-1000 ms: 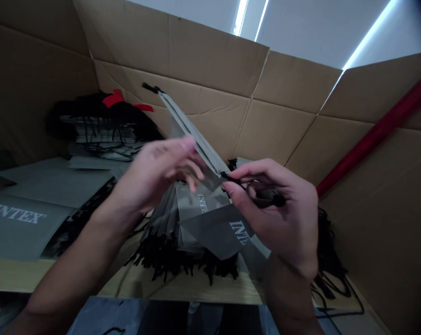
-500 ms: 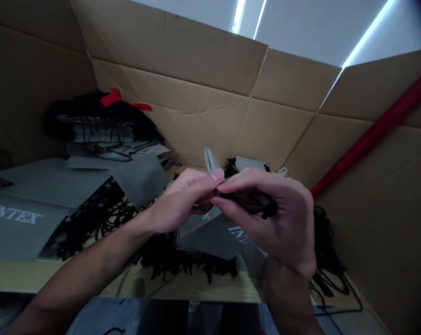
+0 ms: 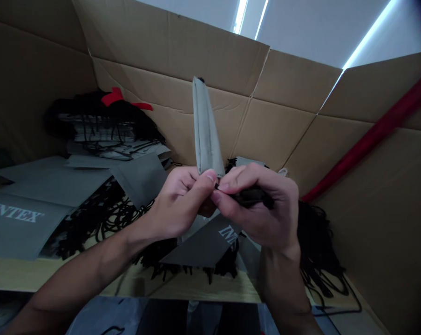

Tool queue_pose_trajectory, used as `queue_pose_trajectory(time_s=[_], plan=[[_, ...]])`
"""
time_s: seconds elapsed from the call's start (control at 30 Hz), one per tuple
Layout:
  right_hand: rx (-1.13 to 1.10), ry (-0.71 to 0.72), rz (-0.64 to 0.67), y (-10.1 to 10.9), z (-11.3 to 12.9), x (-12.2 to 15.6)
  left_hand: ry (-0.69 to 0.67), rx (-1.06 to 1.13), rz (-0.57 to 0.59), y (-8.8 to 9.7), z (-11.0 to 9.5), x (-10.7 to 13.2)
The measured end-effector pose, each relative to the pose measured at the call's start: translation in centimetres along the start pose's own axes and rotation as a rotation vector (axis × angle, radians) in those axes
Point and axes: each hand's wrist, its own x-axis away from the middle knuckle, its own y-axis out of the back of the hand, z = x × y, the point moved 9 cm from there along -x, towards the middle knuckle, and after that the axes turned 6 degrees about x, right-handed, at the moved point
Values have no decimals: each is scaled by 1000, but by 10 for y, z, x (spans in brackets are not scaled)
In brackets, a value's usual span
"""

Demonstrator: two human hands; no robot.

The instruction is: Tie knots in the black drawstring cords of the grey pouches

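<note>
Between thumb and fingers of my left hand is the end of a narrow, folded grey fabric pouch. The pouch stands up from the grip, tilted slightly left, with a small dark bit at its top. My right hand pinches a short black cord end against the pouch's lower end, and its fingertips meet my left thumb. A dark object lies inside the right palm; its kind is mostly hidden. Below the hands lie grey pouches with white lettering and black cords.
Grey INTEX pouches cover the table's left side. Behind them stands a pile of corded pouches with a red strip on top. Black cords hang at the right. Cardboard walls enclose the table, and a red pole slants across.
The grey pouch has swung up and now shows much more of its length above my left hand. My right hand has shifted slightly left. A lettered pouch below sits differently.
</note>
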Motion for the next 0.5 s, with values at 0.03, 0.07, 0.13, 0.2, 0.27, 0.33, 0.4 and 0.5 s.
queue_pose_trajectory(time_s=[0.03, 0.07, 0.13, 0.2, 0.27, 0.33, 0.4, 0.5], plan=[[-56, 6, -20, 0, -2, -1, -11, 34, 7, -3, 0, 0], [-104, 12, -39, -1, -3, -2, -23, 52, 11, -6, -1, 0], [-162, 10, -65, -3, -6, -4, -45, 85, 8, -11, -3, 1], [-184, -8, -78, -6, -7, -7, -50, 107, -10, -13, -4, 3], [-215, -37, -74, -10, -9, -9, -44, 130, -30, -14, -5, 5], [-272, -63, -53, -14, -11, -11, -40, 139, -40, -14, -6, 8], [-319, -63, -15, -17, -11, -12, -52, 118, -39, -13, -7, 10], [-262, -65, 50, -13, -5, -10, -90, -36, -49, -5, -9, 9]])
